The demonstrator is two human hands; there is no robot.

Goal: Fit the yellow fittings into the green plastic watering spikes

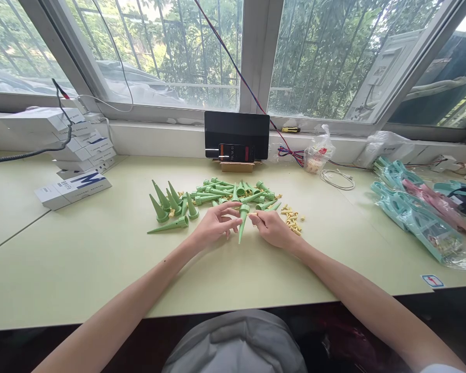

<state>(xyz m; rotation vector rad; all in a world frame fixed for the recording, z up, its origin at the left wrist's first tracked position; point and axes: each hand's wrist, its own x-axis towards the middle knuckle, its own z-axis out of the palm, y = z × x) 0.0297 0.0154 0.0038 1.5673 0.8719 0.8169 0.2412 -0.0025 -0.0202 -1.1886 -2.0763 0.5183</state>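
Observation:
My left hand (216, 224) pinches a green plastic cone spike (242, 224) near its wide top, point down toward me. My right hand (271, 228) is closed just right of the spike, fingertips pinching a small yellow piece (253, 214) at the spike's head. Behind the hands lies a pile of green cone spikes (233, 192). Several finished-looking cones (166, 204) stand or lie to the left. A scatter of small yellow parts (292, 217) sits right of my right hand.
A dark tablet with a phone on a stand (236, 135) leans at the sill. White boxes (77, 155) are stacked at left. Teal and pink packaged goods (419, 212) lie at right, a plastic bag (319, 153) and white cable (337, 179) behind.

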